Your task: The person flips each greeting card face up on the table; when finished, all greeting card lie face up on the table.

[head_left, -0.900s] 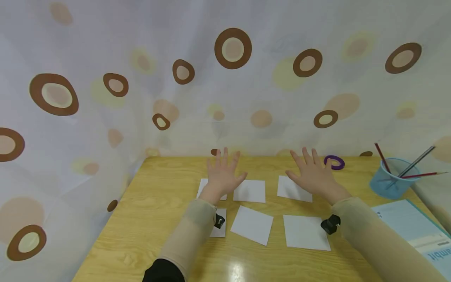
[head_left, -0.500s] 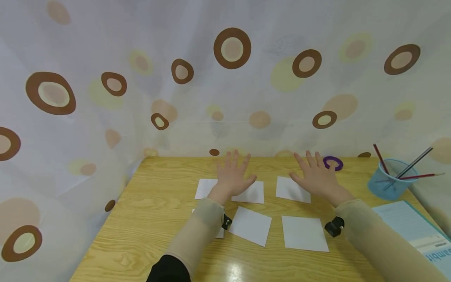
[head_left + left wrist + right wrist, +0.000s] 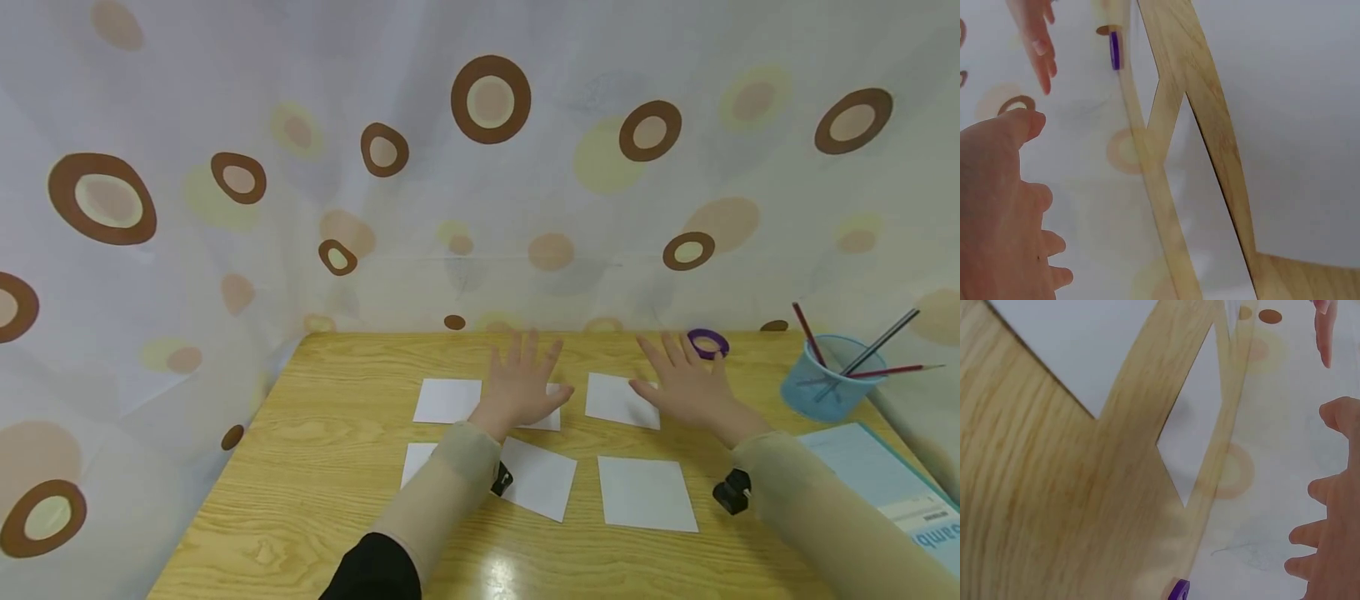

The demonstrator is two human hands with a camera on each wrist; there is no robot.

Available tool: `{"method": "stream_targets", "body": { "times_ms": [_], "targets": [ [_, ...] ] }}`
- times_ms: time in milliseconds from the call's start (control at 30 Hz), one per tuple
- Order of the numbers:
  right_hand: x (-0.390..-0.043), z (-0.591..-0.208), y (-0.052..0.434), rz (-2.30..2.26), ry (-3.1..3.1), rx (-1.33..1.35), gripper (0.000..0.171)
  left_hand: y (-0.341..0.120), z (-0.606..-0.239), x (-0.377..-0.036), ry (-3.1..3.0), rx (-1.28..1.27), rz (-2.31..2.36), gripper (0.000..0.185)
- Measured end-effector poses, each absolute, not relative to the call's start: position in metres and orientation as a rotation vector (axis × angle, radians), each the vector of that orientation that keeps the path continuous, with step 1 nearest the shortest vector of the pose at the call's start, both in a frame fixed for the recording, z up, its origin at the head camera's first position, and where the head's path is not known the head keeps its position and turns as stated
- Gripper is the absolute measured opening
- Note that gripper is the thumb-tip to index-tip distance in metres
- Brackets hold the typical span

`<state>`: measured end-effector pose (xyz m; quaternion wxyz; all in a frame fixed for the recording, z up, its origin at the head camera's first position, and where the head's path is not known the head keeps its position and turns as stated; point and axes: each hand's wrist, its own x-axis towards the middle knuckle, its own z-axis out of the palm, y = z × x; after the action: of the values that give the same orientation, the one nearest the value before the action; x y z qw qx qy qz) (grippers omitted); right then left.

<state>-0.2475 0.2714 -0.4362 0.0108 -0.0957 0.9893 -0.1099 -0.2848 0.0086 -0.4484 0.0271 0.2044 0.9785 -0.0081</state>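
— What are the hands doing over there?

— Both hover palm-down above the pale wooden table (image 3: 322, 467). The left hand (image 3: 525, 385) has its fingers straight and spread, holding nothing; it is over the middle white square paper sheet of the far row (image 3: 551, 414), which it mostly hides. Whether it touches the paper I cannot tell.

— And the other?

— The right hand (image 3: 690, 382) is the same: fingers fanned out, nothing pinched. It is above the right edge of the far right white square sheet (image 3: 617, 398), with its fingertips close to the small purple ring (image 3: 708, 342) near the back edge.

— How are the papers laid out?

— Two rows. The far left white sheet (image 3: 447, 400) lies uncovered beside the left hand. In the near row, a white sheet (image 3: 417, 461) is partly under the left sleeve, a tilted one (image 3: 542, 483) sits in the middle and a straight one (image 3: 647, 493) on the right.

— Anything else?

— A light blue plastic cup holding pencils (image 3: 825, 386) stands at the right, a teal-edged booklet (image 3: 885, 483) lies nearer, and a white curtain with brown circles (image 3: 300, 167) hangs behind.
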Motion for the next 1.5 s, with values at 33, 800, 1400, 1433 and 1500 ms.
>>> {"method": "stream_targets", "body": {
  "times_ms": [33, 800, 1400, 1433, 1500],
  "targets": [
    [-0.247, -0.437, 0.272, -0.35, 3.078, -0.299, 0.082, 0.011, -0.448, -0.284, 3.018, 0.636, -0.025, 0.076],
    [-0.237, -0.455, 0.271, -0.305, 2.985, -0.344, 0.082, 0.045, -0.468, -0.28, 2.899, 0.643, 0.083, 0.078],
    [-0.233, -0.468, 0.278, -0.25, 2.932, -0.402, 0.083, 0.045, -0.471, -0.277, 2.821, 0.656, 0.105, 0.076],
    [-0.233, -0.469, 0.278, -0.247, 2.929, -0.406, 0.083, 0.046, -0.472, -0.277, 2.825, 0.665, 0.089, 0.076],
    [-0.234, -0.47, 0.279, -0.237, 2.924, -0.41, 0.083, 0.048, -0.474, -0.276, 2.83, 0.682, 0.06, 0.076]
  ]
}}
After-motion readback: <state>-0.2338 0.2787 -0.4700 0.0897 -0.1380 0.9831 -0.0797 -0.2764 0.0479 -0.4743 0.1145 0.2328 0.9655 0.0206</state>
